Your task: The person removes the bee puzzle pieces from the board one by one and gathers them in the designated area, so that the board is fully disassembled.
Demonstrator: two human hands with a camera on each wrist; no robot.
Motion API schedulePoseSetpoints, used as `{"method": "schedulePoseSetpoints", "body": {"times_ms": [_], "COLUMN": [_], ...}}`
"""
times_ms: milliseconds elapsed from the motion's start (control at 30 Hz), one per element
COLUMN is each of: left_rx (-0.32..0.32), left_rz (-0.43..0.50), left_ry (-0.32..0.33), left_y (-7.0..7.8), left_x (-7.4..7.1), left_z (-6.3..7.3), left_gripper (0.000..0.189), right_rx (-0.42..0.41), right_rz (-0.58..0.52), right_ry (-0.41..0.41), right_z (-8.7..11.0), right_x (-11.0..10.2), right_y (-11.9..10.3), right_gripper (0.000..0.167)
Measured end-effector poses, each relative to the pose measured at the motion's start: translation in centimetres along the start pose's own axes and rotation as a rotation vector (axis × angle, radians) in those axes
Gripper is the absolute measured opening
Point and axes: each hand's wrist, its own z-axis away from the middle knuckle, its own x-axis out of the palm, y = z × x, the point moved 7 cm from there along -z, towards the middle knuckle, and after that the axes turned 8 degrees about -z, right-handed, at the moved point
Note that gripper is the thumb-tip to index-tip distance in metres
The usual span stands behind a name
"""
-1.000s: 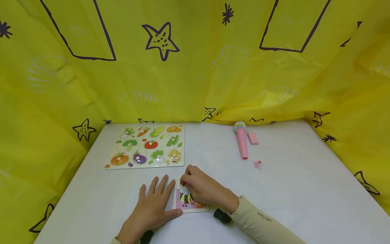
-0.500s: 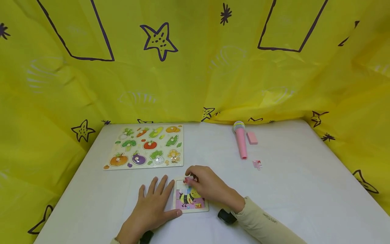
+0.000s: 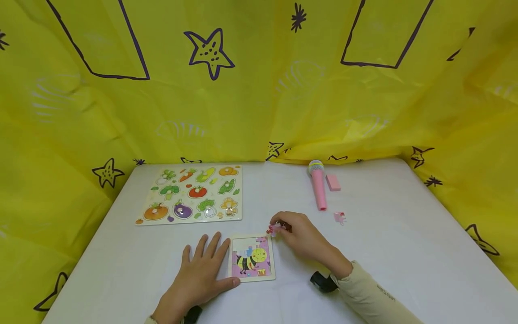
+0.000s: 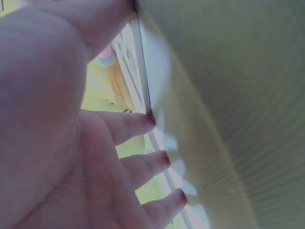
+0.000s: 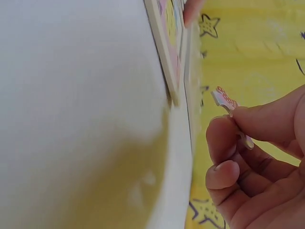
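A small square jigsaw puzzle (image 3: 253, 260) with a bee picture lies in its pale frame at the front middle of the table. Its upper left part shows bare backing. My left hand (image 3: 202, 270) is spread flat on the table at the puzzle's left side, thumb at the lower left corner and index fingertip near the upper left one. My right hand (image 3: 303, 234) pinches a pink jigsaw piece (image 5: 226, 101) with red dots between thumb and index finger, just off the frame's upper right corner. Another pink jigsaw piece (image 3: 340, 218) lies on the table farther right.
A vegetable peg puzzle board (image 3: 194, 193) lies at the back left. Toward the back right are a pink toy microphone (image 3: 319, 186) and a pink block (image 3: 333, 182). A yellow patterned curtain (image 3: 243, 99) hangs behind the table (image 3: 376, 252).
My right hand has lifted the jigsaw piece off the puzzle's upper left area and carried it right, past the frame's upper right corner. The left hand has stayed in place.
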Motion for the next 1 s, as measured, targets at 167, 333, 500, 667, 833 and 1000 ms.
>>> {"method": "schedulePoseSetpoints", "body": {"times_ms": [167,333,500,667,833,1000], "left_rx": [0.002,0.004,0.01,0.014,0.014,0.01], "left_rz": [0.009,0.015,0.015,0.015,0.017,0.022], "left_ry": [0.003,0.001,0.015,0.025,0.02,0.013], "left_y": [0.0,0.0,0.0,0.1,0.0,0.0], "left_x": [0.1,0.1,-0.1,-0.3,-0.4,-0.3], "left_z": [0.0,0.1,0.1,0.2,0.2,0.2], "left_gripper": [0.102,0.102,0.102,0.102,0.102,0.101], "right_rx": [0.034,0.054,0.096,0.127,0.141,0.166], "right_rz": [0.014,0.038,0.034,0.052,0.059,0.068], "right_ry": [0.071,0.16,0.235,0.272,0.298,0.31], "right_z": [1.0,2.0,2.8,3.5,3.8,4.2], "right_x": [-2.3,-5.0,-7.7,-9.6,-11.0,-12.2], "right_y": [1.2,2.2,2.9,3.6,3.9,4.4], "right_gripper": [0.024,0.025,0.022,0.022,0.02,0.018]}}
